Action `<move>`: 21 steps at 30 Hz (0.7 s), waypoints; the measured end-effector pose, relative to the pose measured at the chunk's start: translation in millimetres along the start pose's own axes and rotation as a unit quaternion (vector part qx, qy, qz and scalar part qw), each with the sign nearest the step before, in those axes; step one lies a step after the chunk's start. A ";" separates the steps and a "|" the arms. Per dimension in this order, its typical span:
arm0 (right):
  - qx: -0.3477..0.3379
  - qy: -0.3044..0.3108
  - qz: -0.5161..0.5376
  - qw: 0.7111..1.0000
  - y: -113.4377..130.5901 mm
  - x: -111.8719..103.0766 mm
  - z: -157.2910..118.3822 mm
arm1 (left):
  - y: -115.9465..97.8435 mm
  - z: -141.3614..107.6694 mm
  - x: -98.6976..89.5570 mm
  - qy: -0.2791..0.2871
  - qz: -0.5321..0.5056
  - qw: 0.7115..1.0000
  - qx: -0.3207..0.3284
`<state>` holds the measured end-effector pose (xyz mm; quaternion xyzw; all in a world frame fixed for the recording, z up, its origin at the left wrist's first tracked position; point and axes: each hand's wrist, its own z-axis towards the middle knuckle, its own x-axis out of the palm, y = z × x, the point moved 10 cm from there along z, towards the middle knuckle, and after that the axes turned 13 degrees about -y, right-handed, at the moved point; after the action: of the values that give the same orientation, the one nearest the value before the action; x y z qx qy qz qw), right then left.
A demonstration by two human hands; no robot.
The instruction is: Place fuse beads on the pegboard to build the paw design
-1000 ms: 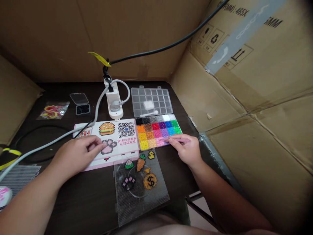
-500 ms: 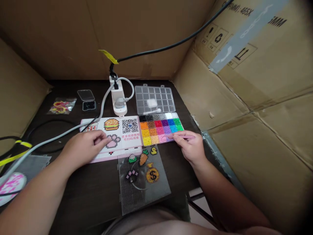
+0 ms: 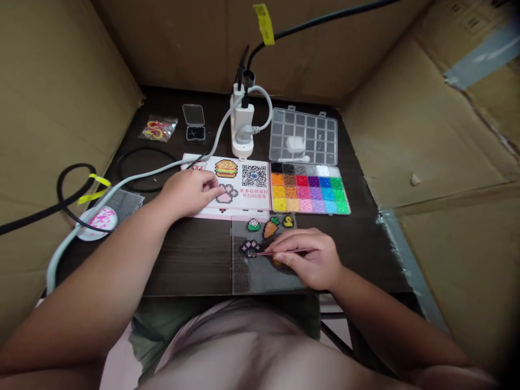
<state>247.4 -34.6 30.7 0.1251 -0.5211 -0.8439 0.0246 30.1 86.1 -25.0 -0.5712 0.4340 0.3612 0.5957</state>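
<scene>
My right hand (image 3: pixel 311 257) is closed round thin pink tweezers (image 3: pixel 292 251), held nearly level. Their tips touch or hover just over the partly filled bead paw (image 3: pixel 251 246); I cannot tell if a bead is in them. The paw sits on a clear pegboard (image 3: pixel 240 281), along with a carrot (image 3: pixel 270 227), a duck (image 3: pixel 288 221) and a green-and-white bead figure (image 3: pixel 254 225). An orange bead piece is mostly hidden under my right hand. My left hand (image 3: pixel 193 192) rests on the printed pattern sheet (image 3: pixel 258 205), fingers loosely bent, fingertips beside the printed paw (image 3: pixel 226 194), holding nothing visible.
Behind the pegboard stands a bead box (image 3: pixel 311 189) sorted by colour, its clear lid (image 3: pixel 304 127) folded back. A white power strip (image 3: pixel 242 143) and grey cable (image 3: pixel 162 167) lie beyond the sheet. A small black-bead case (image 3: pixel 195 132) and a bag (image 3: pixel 158 128) sit farther left. Cardboard walls surround the table.
My right hand has brought the tweezers from the bead box down to the paw on the pegboard. My left hand stays on the sheet; the camera view has shifted.
</scene>
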 end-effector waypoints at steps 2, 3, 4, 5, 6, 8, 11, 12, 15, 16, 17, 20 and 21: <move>-0.009 0.005 -0.007 1.000 -3.1 2.8 -1.8 | -0.1 -0.1 -0.4 -0.001 0.000 1.000 0.001; -0.010 0.005 -0.012 1.000 -4.6 3.1 -2.4 | -0.1 -0.2 -0.6 -0.002 0.001 1.000 0.001; -0.010 0.005 -0.015 1.000 -5.7 3.2 -3.0 | -0.2 -0.1 -0.7 -0.002 0.003 1.000 0.002; -0.010 0.004 -0.016 1.000 -6.3 3.1 -3.5 | -0.5 -0.1 -0.8 -0.003 0.004 1.000 0.004; -0.009 0.004 -0.017 1.000 -6.6 3.0 -3.9 | -0.9 0.0 -0.9 -0.004 0.004 1.000 0.007; -0.011 0.006 -0.018 1.000 -6.5 3.4 -4.7 | -1.7 0.2 -0.7 -0.005 0.004 1.000 0.010; -0.011 0.012 -0.027 0.999 -7.7 4.6 -5.7 | -2.1 0.4 -0.3 -0.003 0.004 1.000 0.011; -0.009 0.014 -0.030 0.999 -8.4 5.0 -5.9 | -2.1 0.3 -0.3 -0.001 0.004 1.000 0.010; -0.008 0.016 -0.032 0.999 -9.2 5.4 -5.8 | -2.2 0.0 -0.3 0.002 0.006 1.000 0.008; -0.008 0.017 -0.033 0.999 -9.0 5.5 -5.6 | -2.3 -0.1 -0.4 0.003 0.008 1.000 0.007; -0.008 0.016 -0.034 0.999 -8.8 5.4 -5.3 | -2.3 -0.2 -0.6 0.003 0.009 1.000 0.007; -0.005 0.015 -0.037 0.999 -8.4 5.0 -4.3 | -2.2 -0.6 -1.1 0.003 0.015 1.000 0.005; -0.003 0.014 -0.037 0.999 -8.5 4.7 -4.2 | -2.5 -0.7 -1.3 0.003 0.016 1.000 0.007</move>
<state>244.6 -35.1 20.5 0.1559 -0.5132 -0.8440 0.0013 31.9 85.3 -22.8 -0.5613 0.4469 0.3659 0.5927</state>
